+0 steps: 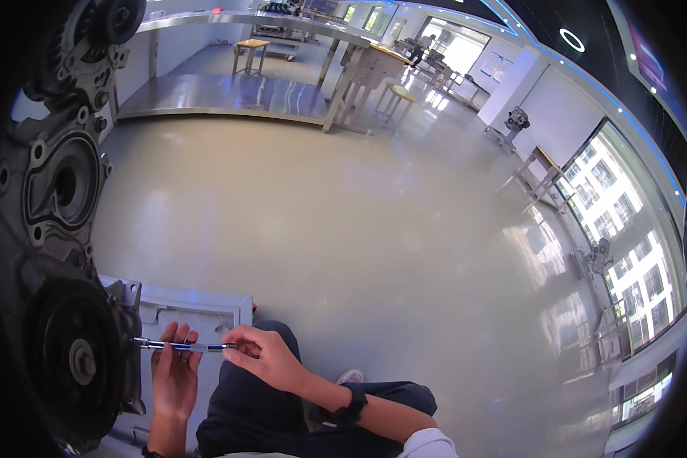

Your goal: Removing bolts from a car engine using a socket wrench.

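Observation:
A slim chrome socket extension bar (182, 346) lies nearly level, its left end meeting the side of an engine (69, 191). My left hand (174, 382) is palm up with loosely curled fingers, and the bar rests across them. At the bar's other end, my right hand (266, 360) pinches it between thumb and fingers. Close by on the engine is a large black pulley (76, 355) with a bolt at its centre. What the bar's tip fits onto is too small to make out.
A grey metal stand (206, 298) sits below the engine, beside my knees. Farther off are a steel workbench (229, 95), a wooden-topped stool (250, 47) and another stool (395, 98). More engines on stands, such as one engine (517, 119), line the right wall. A person (421, 47) is far back.

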Demonstrator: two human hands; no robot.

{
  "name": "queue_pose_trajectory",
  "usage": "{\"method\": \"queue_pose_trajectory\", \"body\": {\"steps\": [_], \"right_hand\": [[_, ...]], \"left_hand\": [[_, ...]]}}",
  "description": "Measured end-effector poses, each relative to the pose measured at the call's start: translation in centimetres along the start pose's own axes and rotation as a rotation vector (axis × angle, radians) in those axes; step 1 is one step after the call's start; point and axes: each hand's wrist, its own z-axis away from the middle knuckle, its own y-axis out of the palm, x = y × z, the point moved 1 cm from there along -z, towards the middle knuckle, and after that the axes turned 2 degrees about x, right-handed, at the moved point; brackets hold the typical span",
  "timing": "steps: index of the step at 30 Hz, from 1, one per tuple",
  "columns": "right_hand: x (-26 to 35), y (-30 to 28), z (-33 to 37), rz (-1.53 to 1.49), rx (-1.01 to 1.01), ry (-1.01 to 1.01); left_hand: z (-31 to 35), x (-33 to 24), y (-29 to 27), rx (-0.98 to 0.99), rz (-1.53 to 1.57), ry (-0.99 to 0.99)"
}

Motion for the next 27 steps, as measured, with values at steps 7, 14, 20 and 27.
{"method": "queue_pose_trajectory", "body": {"steps": [7,14,20,27], "right_hand": [[-1.0,-0.3,0.2,-0.127,0.078,0.159],[-0.8,-0.8,-0.2,-0.189,0.073,0.171],[0.2,-0.4,0.4,0.034,0.037,0.056],[-1.3,0.0,0.1,-0.192,0.147,0.205]], "left_hand": [[-0.1,0.2,0.6,-0.022,0.116,0.004],[-0.1,0.3,0.0,-0.021,0.032,-0.008],[0.0,0.4,1.2,-0.066,0.073,0.003],[0.7,0.3,-0.7,-0.023,-0.028,0.008]]}}
